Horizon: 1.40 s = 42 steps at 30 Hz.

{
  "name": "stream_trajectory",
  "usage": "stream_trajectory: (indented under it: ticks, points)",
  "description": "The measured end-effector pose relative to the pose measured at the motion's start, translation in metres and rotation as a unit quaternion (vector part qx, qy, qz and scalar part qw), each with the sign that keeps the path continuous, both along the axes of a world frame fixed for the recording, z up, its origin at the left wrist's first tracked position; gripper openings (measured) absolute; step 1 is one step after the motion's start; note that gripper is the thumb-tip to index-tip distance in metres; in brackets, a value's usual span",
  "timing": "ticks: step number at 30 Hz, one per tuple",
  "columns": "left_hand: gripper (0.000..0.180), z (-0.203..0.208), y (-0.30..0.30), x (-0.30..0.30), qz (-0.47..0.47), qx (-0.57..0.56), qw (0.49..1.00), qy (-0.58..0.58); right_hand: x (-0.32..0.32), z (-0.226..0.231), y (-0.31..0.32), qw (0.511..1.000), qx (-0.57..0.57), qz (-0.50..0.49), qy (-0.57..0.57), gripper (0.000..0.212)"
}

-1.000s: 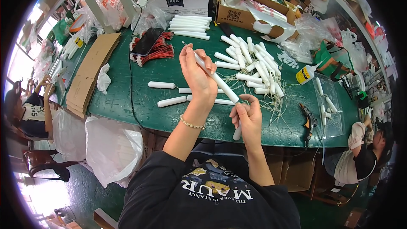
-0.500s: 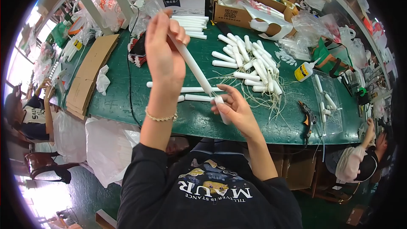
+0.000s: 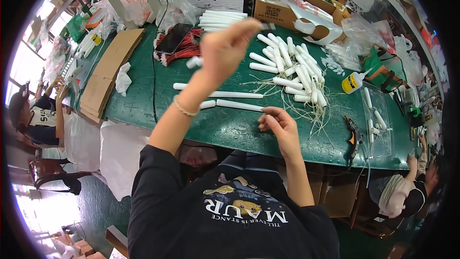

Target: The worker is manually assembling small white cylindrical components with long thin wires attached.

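White tubes (image 3: 239,105) lying loose on the tabletop (image 3: 225,132), easily knocked.
The left hand (image 3: 226,50) is raised over the tabletop, fingers drawn together but blurred, so I cannot tell what it holds; a short white piece (image 3: 193,62) shows just beside its wrist. The right hand (image 3: 282,127) is half curled, thumb and forefinger narrowly apart, nothing visible between them, close to one tube's end. A careless brush there could roll that round tube towards the near edge. In the heap (image 3: 263,67), crossed thin wires (image 3: 320,115) would likely snag, so pulling one tube might drag neighbours.
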State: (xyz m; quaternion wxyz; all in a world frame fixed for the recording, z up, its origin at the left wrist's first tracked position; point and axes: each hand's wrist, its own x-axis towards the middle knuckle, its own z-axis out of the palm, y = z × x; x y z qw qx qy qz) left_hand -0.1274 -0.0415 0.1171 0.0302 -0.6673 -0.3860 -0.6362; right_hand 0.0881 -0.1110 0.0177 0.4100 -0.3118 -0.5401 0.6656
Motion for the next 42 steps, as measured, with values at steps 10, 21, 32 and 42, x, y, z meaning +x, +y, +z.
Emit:
stream_trajectory:
  ticks: [10, 21, 32, 42]
  points:
    - [0.016, -0.133, 0.017, 0.067, -0.107, -0.239, 0.944, 0.201, 0.047, 0.016, 0.084, 0.811, 0.381, -0.238, -0.376, 0.015]
    - [0.015, -0.136, 0.021, 0.067, -0.153, -0.217, 0.935, 0.236, -0.006, -0.011, 0.177, 0.647, 0.479, -0.188, -0.562, 0.034]
    - [0.023, -0.097, 0.001, 0.051, -0.169, -0.271, 0.938, 0.138, 0.043, 0.104, 0.133, 0.901, 0.282, -0.321, 0.071, 0.022]
    - [0.043, -0.043, -0.042, 0.072, -0.537, -0.455, 0.634, -0.321, 0.058, 0.040, 0.010, 0.915, 0.362, -0.106, -0.147, 0.025]
